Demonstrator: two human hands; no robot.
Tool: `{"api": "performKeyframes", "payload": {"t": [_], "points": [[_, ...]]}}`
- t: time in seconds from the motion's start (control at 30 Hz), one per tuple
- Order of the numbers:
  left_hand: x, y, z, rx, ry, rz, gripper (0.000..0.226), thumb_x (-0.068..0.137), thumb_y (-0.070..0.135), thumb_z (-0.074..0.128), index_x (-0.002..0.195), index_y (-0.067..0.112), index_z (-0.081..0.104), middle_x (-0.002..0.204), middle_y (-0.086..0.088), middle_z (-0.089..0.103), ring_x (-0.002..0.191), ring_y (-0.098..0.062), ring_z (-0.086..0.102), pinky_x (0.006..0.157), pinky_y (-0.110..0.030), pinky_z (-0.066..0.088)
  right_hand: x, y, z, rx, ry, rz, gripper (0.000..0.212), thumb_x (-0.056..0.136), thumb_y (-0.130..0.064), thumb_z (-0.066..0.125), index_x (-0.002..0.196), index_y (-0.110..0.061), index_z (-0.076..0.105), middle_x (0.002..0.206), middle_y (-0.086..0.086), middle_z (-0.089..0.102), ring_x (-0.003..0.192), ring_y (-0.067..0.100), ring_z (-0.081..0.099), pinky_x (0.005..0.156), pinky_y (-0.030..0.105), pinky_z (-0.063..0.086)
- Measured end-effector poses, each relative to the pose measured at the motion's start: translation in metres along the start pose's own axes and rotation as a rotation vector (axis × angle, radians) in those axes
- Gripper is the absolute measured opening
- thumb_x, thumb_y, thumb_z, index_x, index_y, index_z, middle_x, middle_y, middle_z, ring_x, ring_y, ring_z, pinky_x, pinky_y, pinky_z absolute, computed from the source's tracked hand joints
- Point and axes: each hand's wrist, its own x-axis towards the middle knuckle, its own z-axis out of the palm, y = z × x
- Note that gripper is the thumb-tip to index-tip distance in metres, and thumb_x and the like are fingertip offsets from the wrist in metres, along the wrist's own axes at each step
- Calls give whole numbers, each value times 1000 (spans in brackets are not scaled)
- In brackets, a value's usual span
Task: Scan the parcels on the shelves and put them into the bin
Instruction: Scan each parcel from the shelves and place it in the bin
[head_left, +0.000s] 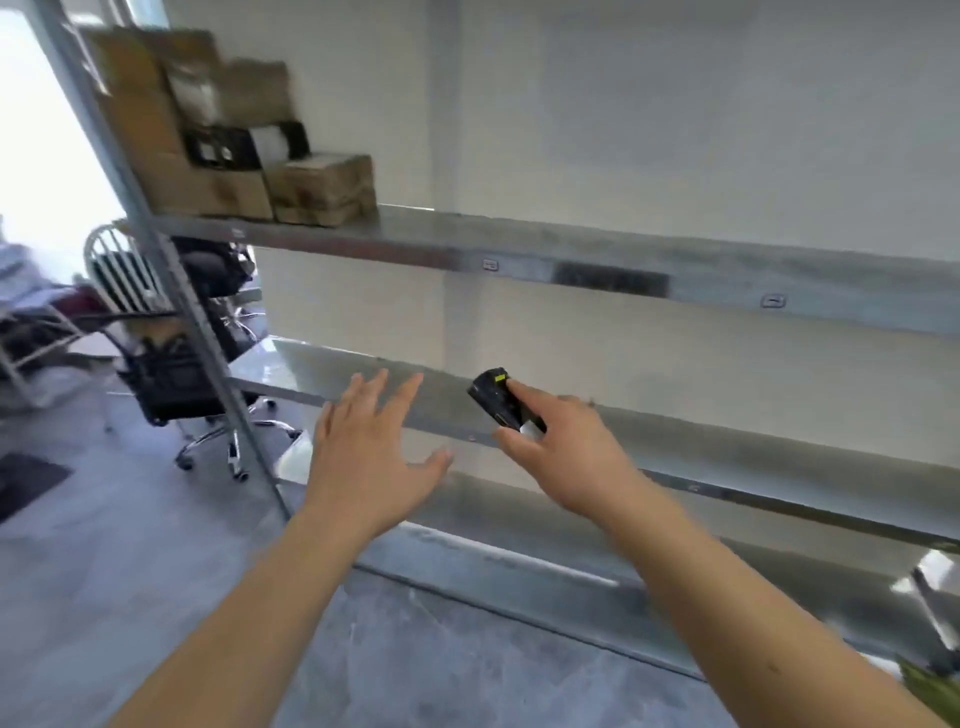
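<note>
Several brown cardboard parcels (218, 130) are stacked at the left end of the upper metal shelf (571, 249), a small one (324, 189) at the stack's right edge. My right hand (561, 457) grips a small black scanner (501, 400) with a yellow-green button, held in front of the middle shelf (727, 431). My left hand (369, 452) is spread flat with straight fingers, holding nothing, hovering before the middle shelf's left part, well below the parcels. No bin is in view.
The shelving's slanted grey upright post (171, 291) stands at the left. Behind it are a black office chair (208, 395) on casters and a white spindle-back chair (111, 265). A grey floor (130, 545) lies below. A lower shelf (623, 551) runs to the right.
</note>
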Motion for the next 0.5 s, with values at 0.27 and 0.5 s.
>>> {"api": "performKeyframes", "payload": {"t": [0.27, 0.5], "points": [[75, -69, -63, 57, 145, -54, 90, 88, 77, 52, 164, 43, 18, 173, 0, 18, 161, -24, 7, 129, -50, 12, 123, -72, 4, -64, 2, -214, 65, 90, -58, 61, 152, -44, 43, 107, 3, 62, 87, 18, 57, 69, 29, 39], [174, -108, -82, 81, 171, -37, 96, 86, 74, 61, 165, 40, 16, 173, 0, 22, 161, -24, 12, 128, -53, 21, 236, -108, 20, -3, 77, -328, 49, 90, -57, 61, 136, -54, 46, 88, -22, 62, 76, -4, 58, 54, 20, 36]]}}
